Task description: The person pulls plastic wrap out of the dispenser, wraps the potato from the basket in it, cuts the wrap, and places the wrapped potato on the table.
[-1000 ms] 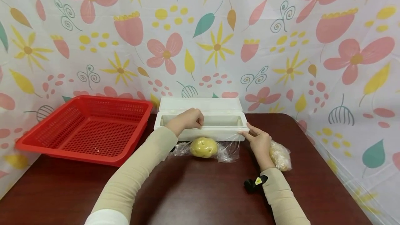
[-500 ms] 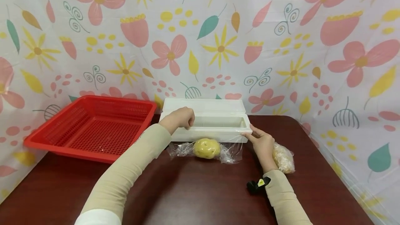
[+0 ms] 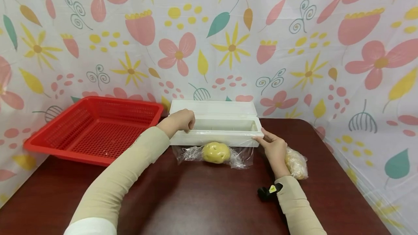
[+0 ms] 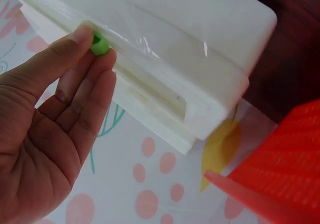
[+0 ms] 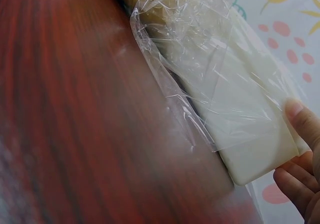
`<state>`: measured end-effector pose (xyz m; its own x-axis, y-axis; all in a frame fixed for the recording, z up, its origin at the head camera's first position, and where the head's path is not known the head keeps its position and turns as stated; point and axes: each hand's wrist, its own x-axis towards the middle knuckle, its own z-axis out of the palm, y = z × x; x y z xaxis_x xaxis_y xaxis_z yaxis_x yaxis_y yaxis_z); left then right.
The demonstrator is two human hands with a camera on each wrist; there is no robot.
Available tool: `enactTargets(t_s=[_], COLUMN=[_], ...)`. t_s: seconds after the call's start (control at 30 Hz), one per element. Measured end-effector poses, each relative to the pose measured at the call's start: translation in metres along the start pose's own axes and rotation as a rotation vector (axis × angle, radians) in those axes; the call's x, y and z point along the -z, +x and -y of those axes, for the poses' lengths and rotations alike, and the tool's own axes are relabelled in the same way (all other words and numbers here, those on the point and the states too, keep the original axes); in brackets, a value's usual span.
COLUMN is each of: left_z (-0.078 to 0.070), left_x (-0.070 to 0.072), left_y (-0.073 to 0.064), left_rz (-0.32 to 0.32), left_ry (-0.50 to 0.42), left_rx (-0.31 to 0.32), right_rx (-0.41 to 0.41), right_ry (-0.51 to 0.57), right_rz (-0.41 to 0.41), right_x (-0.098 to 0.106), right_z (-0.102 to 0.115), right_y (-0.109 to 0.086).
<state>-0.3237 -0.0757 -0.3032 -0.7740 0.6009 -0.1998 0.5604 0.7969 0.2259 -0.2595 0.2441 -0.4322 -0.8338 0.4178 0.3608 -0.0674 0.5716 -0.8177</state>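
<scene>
A white cling film dispenser box (image 3: 222, 140) stands on the table with its lid (image 3: 213, 108) raised. In the left wrist view, my left hand (image 4: 55, 109) pinches a small green slide cutter (image 4: 101, 46) between thumb and fingers at the box's long edge. The head view has that left hand (image 3: 179, 120) near the box's left end. My right hand (image 3: 274, 149) grips the right end, thumb on top and fingers below. Clear cling film (image 5: 200, 69) hangs over the box's front. In front of it lies a yellow potato (image 3: 216, 152) with film bunched at both sides.
A red perforated basket (image 3: 68, 155) stands at the left, close to my left forearm. Right of my right hand lies a film-wrapped pale yellow item (image 3: 296, 164), partly hidden. A patterned curtain (image 3: 209, 46) hangs behind the dark wooden table (image 3: 196, 198).
My left hand has slid left along the box, from near its middle to near its left end. The right hand keeps its grip on the right end. The potato stays in front.
</scene>
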Motion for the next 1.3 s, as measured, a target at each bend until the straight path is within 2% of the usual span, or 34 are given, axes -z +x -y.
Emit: enactTargets(t_s=[0.27, 0.53, 0.67, 0.77, 0.9, 1.03, 1.2, 1.3], left_z=[0.014, 0.022, 0.028, 0.033, 0.034, 0.033, 0.03, 0.027], left_x=[0.002, 0.002, 0.003, 0.004, 0.006, 0.004, -0.001, -0.004], left_y=[-0.017, -0.022, -0.027, -0.032, -0.035, -0.036, -0.037, -0.04], left_rz=[-0.02, -0.024, -0.027, -0.052, -0.092, -0.079, -0.07, -0.094], left_ry=[0.075, 0.074, 0.092, 0.08, 0.057, 0.063, 0.111, 0.183], left_rx=[0.098, 0.089, 0.166, 0.201, 0.192, 0.197, 0.177, 0.166], right_rx=[0.01, -0.03, -0.024, -0.017, -0.015, -0.031, -0.053, -0.06], right_ry=[0.026, 0.01, 0.026, 0.02, 0.003, 0.011, 0.026, 0.028], right_rz=[-0.003, 0.002, 0.032, 0.016, -0.007, 0.026, 0.043, 0.051], right_x=[0.0, 0.004, 0.0, -0.001, 0.0, 0.001, 0.002, 0.001], right_z=[0.0, -0.001, 0.0, 0.0, 0.002, 0.004, 0.005, 0.004], right_y=[0.001, 0.0, -0.001, 0.001, 0.005, 0.004, -0.001, -0.002])
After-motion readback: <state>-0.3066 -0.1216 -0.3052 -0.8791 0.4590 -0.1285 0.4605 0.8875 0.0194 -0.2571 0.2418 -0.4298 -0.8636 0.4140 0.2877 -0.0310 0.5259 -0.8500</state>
